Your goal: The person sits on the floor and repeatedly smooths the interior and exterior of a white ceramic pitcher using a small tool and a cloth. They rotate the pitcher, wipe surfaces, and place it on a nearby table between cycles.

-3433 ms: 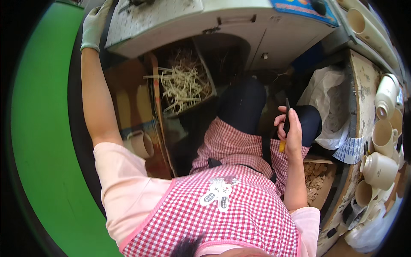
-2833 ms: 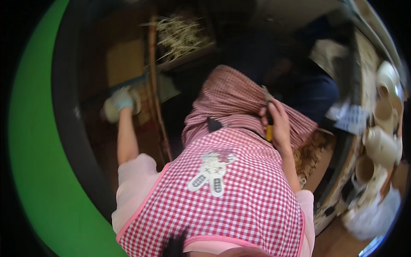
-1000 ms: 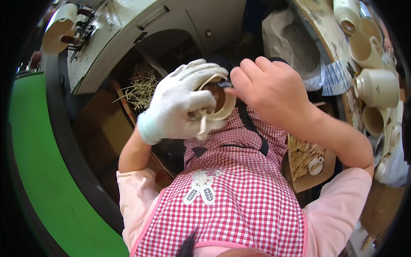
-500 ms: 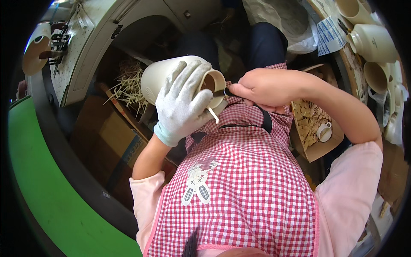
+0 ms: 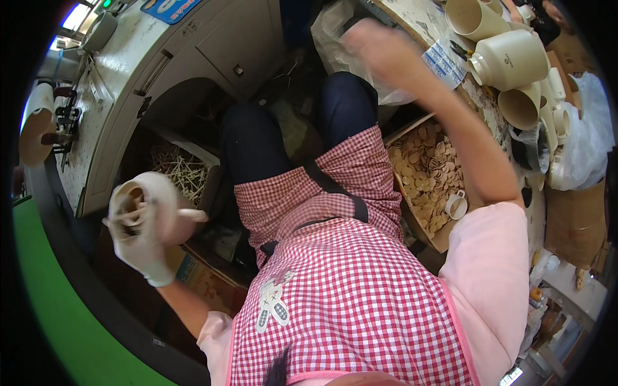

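My left hand (image 5: 143, 251), in a pale work glove, is closed around a cream plastic bottle (image 5: 168, 202) at the left, blurred by motion. The bottle's open mouth faces up toward me, and pale strips show at it. A short pale stub sticks out from the bottle's right side. My bare right hand (image 5: 381, 51) is raised at the top, over a clear plastic bag. Its fingers look curled, with a dark thing by the fingertips that is too smeared to name.
A carton of tan discs (image 5: 421, 170) stands right of my knees, a small white cup (image 5: 456, 204) in it. Thin strips (image 5: 183, 170) fill a box at the left. Cream bottles (image 5: 512, 59) crowd the right bench. A speckled counter (image 5: 122, 55) stands at the upper left.
My left hand has carried the bottle left, away from my lap, and turned its mouth upward. My right hand has left the bottle's mouth and risen forward. The view has shifted right.
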A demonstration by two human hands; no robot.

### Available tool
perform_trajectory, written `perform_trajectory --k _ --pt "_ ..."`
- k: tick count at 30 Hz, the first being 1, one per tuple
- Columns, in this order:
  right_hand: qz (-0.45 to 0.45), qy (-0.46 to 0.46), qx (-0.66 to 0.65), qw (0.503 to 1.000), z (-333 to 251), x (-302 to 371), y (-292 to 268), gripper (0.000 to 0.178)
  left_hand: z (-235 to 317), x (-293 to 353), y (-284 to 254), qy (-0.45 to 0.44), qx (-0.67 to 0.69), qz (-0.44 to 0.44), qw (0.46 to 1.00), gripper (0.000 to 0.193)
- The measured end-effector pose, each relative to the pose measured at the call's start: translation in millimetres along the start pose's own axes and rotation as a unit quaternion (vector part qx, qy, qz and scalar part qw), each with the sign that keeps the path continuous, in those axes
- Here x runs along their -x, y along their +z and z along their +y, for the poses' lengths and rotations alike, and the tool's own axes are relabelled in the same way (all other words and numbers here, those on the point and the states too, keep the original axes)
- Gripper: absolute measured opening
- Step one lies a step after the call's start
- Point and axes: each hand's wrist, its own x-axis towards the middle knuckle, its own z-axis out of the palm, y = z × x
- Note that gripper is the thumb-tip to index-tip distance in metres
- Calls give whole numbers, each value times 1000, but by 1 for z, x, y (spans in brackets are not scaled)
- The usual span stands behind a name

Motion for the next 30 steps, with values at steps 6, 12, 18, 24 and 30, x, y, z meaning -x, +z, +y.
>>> perform_trajectory --k 6,12,18,24,30 --pt "-35 258 324 909 211 53 19 31 -40 -8 -54 65 -285 196 936 67" --pt "124 171 26 977 124 71 46 17 -14 -6 -60 63 -90 255 961 60" --pt "-182 363 43 913 122 122 174 15 30 -8 -10 106 -347 168 917 75" --pt "-60 390 -36 918 108 115 155 27 45 8 66 -11 43 32 999 102" --pt "-18 441 -619 649 -10 69 45 22 61 27 78 53 47 -38 997 120"
